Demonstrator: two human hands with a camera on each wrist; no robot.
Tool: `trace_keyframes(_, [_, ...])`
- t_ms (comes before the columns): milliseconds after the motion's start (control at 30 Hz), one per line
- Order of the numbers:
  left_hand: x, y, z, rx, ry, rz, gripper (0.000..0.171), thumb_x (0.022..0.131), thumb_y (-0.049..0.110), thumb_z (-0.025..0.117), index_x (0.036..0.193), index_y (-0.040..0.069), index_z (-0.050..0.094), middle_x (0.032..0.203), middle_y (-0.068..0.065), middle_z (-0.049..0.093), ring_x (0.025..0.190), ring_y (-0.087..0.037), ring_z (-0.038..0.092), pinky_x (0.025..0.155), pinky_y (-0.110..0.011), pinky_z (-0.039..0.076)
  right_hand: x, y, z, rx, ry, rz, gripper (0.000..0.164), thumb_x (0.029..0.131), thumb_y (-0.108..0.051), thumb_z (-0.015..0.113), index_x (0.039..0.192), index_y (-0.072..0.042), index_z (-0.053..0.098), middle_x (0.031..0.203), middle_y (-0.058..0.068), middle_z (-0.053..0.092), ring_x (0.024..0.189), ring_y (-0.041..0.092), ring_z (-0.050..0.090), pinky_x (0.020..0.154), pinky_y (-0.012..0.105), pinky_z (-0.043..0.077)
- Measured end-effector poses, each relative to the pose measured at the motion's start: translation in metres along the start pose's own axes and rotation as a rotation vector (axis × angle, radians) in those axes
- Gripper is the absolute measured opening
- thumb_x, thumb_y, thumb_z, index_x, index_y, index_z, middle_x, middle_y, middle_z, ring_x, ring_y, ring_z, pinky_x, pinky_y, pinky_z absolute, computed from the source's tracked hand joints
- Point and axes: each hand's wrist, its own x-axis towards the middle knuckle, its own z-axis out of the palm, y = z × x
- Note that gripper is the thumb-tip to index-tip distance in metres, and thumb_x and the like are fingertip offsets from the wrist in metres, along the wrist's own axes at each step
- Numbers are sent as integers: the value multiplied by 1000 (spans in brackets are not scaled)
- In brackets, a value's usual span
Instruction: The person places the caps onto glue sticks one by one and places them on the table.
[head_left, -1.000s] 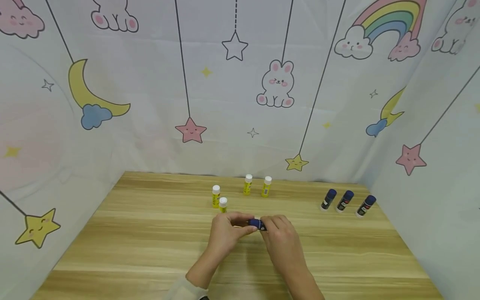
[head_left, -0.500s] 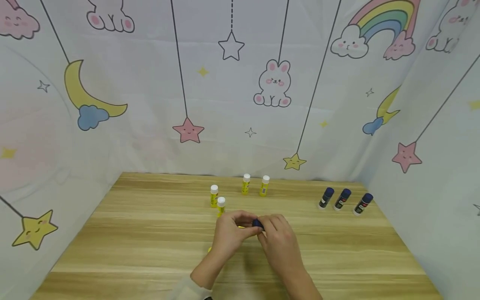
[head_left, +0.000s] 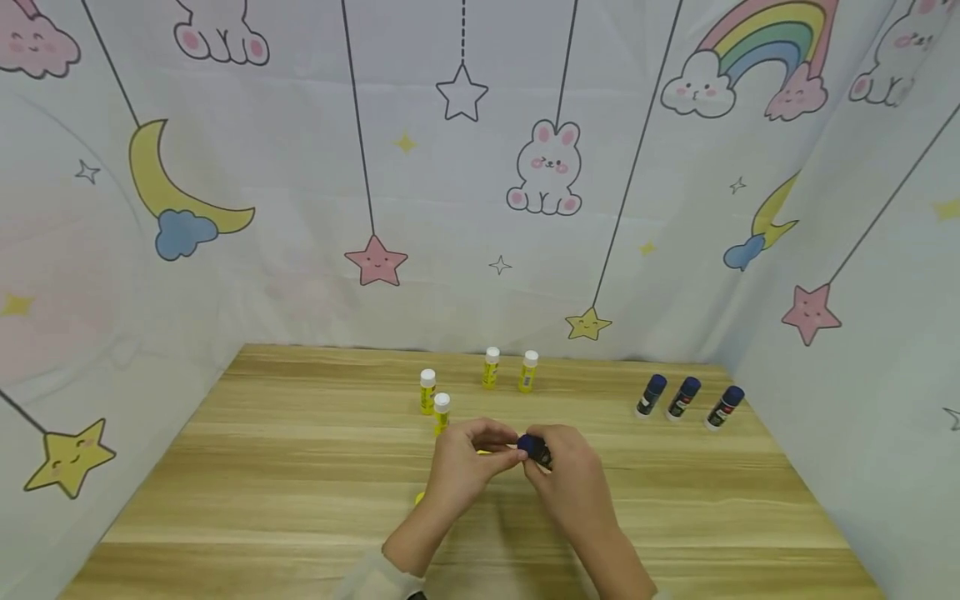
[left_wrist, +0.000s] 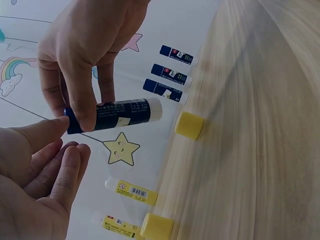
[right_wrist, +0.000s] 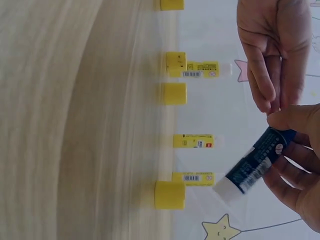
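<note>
My right hand point(head_left: 576, 477) grips a dark blue glue stick point(left_wrist: 127, 114) by its capped end, fingers and thumb wrapped round it. The white base point(right_wrist: 229, 192) points away from the left hand, and the stick is held above the table. The left hand point(head_left: 463, 467) is beside the blue cap. Its thumb tip is right at the end of the cap, while its other fingers lie loosely below it in the left wrist view. Short yellow cylinders point(left_wrist: 189, 125) stand on the table near the hands, mostly hidden behind the left hand in the head view.
Several yellow glue sticks with white caps point(head_left: 427, 392) stand upright beyond the hands. Three dark blue glue sticks point(head_left: 684, 398) stand at the back right of the wooden table point(head_left: 300, 467). A printed cloth point(head_left: 300, 292) hangs round the back and sides.
Both hands were on the blue glue stick a second ago. The right hand has since shifted slightly right with it, and the left fingers have loosened from the cap.
</note>
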Motion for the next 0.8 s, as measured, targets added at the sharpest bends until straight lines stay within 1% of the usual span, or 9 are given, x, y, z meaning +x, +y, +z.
trace_keyframes(100, [-1,-1,-2,32,11,-14,16,83,21,86,95,17,78,94,4,76,90,-14,71,70,-25,60,0,4,-3,38,-46,110,31,78,-9,88,105,-9,73,100,5,73,92,21,71,76,35,61])
trace_keyframes(167, [-2,-3,-4,44,16,-26,14,84,21,86,95,17,78,93,4,76,89,-14,71,70,-25,59,0,10,-5,70,-72,179,30,79,-10,87,105,-10,73,99,3,74,89,20,72,76,36,61])
trace_keyframes(300, [-3,-4,-10,69,24,-38,13,84,22,85,94,18,78,93,5,77,89,-14,71,70,-25,59,2,21,-10,191,-123,328,27,81,-9,86,104,-12,73,95,1,74,87,18,73,73,31,62])
trace_keyframes(367, [-3,-5,-14,86,41,-41,13,84,22,85,94,18,78,91,6,76,88,-14,70,69,-26,58,4,28,-14,270,-142,404,26,81,-8,85,104,-12,73,94,2,74,87,20,74,71,29,62])
trace_keyframes(433, [-4,-5,-18,112,60,-38,13,84,23,85,93,18,78,90,6,76,87,-14,70,68,-27,58,6,35,-18,314,-158,462,26,82,-9,85,104,-12,73,95,3,74,87,22,75,69,27,62])
trace_keyframes(500, [-3,-6,-23,133,73,-35,14,83,24,86,94,17,78,89,7,76,85,-13,69,66,-27,57,9,42,-23,324,-170,492,26,82,-9,84,105,-12,73,95,4,74,86,23,76,69,29,62])
trace_keyframes(700, [-4,-8,-36,181,100,-33,14,83,24,86,94,20,78,92,5,76,85,-12,69,64,-27,56,18,69,-37,230,-201,492,27,84,-14,83,108,-11,71,97,6,74,90,26,75,74,36,62])
trace_keyframes(800, [-4,-9,-41,190,129,-37,14,82,23,87,93,21,78,92,6,75,85,-12,69,66,-27,57,24,82,-43,193,-220,491,27,86,-17,82,110,-10,70,99,6,74,93,27,73,76,39,61])
